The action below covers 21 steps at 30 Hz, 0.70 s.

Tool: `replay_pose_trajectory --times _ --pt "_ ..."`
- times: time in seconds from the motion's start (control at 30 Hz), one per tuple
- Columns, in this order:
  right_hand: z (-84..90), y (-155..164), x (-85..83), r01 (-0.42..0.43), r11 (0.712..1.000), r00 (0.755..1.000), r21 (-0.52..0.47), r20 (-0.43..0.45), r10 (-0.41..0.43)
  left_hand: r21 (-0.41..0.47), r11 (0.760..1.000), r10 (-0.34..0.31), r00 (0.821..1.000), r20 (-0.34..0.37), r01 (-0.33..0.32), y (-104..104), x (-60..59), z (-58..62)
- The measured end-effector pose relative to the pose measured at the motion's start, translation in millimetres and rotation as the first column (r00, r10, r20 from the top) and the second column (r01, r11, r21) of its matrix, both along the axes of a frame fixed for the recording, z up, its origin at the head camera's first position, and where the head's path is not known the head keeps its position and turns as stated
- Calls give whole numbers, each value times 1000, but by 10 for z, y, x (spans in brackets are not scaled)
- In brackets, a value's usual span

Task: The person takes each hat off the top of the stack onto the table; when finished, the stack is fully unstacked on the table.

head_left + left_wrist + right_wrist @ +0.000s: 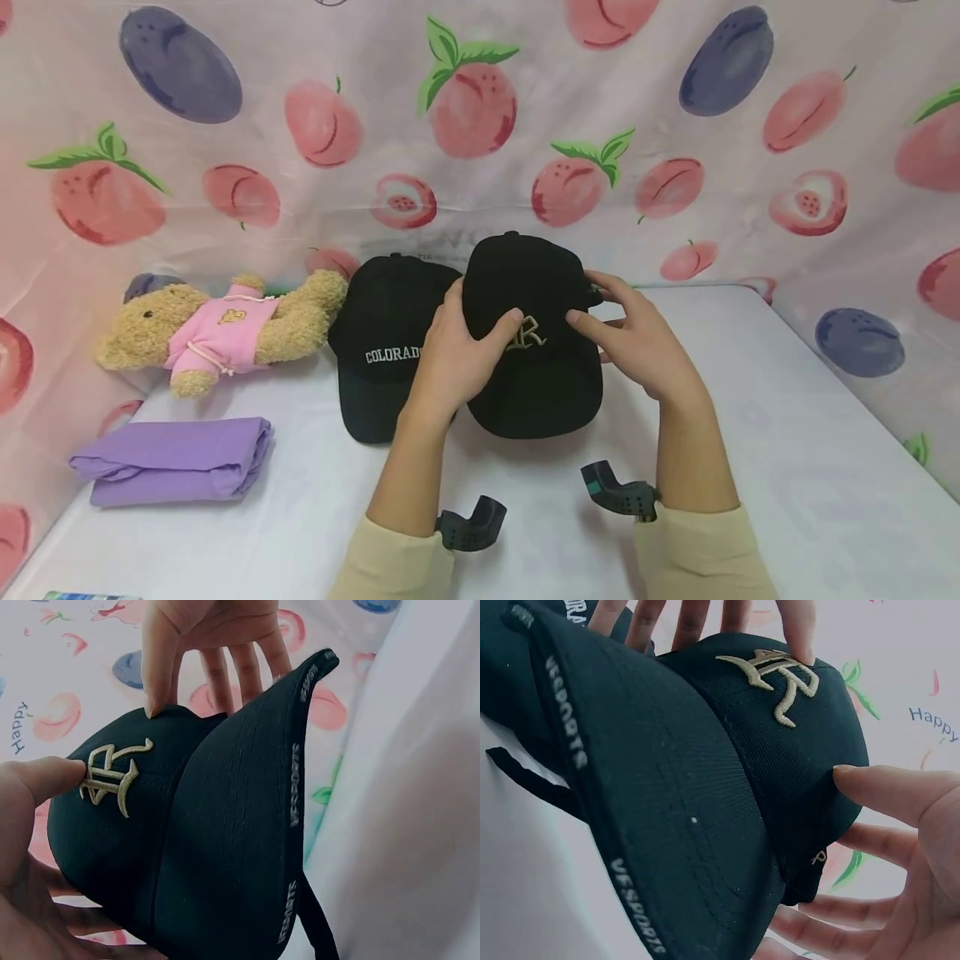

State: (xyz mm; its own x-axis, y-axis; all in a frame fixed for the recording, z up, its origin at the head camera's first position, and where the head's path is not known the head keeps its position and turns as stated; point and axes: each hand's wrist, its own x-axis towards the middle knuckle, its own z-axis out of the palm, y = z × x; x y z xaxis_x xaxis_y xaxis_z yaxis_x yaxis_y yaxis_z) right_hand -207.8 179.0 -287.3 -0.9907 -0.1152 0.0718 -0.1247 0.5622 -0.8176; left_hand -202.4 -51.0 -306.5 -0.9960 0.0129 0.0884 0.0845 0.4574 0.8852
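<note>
A black cap with a gold embroidered emblem (536, 350) is held up over the white table (765, 433), brim toward me. My left hand (468, 337) grips its left side, thumb on the front by the emblem (112, 776). My right hand (611, 321) holds the right side, thumb on the crown and fingers spread behind it (900, 847). The brim's underside shows a printed tape (294, 787). A second black cap reading COLORADO (378, 350) lies just left of it, partly behind my left hand.
A teddy bear in a pink top (217, 329) lies at the back left. A folded purple cloth (176, 458) sits in front of it. Fruit-print sheeting (480, 108) walls the table at the back and both sides.
</note>
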Motion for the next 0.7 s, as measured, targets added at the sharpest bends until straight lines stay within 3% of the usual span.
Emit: replay_pose_trajectory --times 0.17,0.43,0.7 --pt "-10 9 -4 19 1000 1000 15 -4 -19 16 1000 -23 1000 17 22 36 -66 -13" --pt "-50 43 -71 68 990 997 121 -50 -62 39 998 -58 998 1 58 80 -253 -108" --pt "-181 184 -176 72 982 996 177 -65 -61 67 993 -99 991 93 93 190 -399 -204"
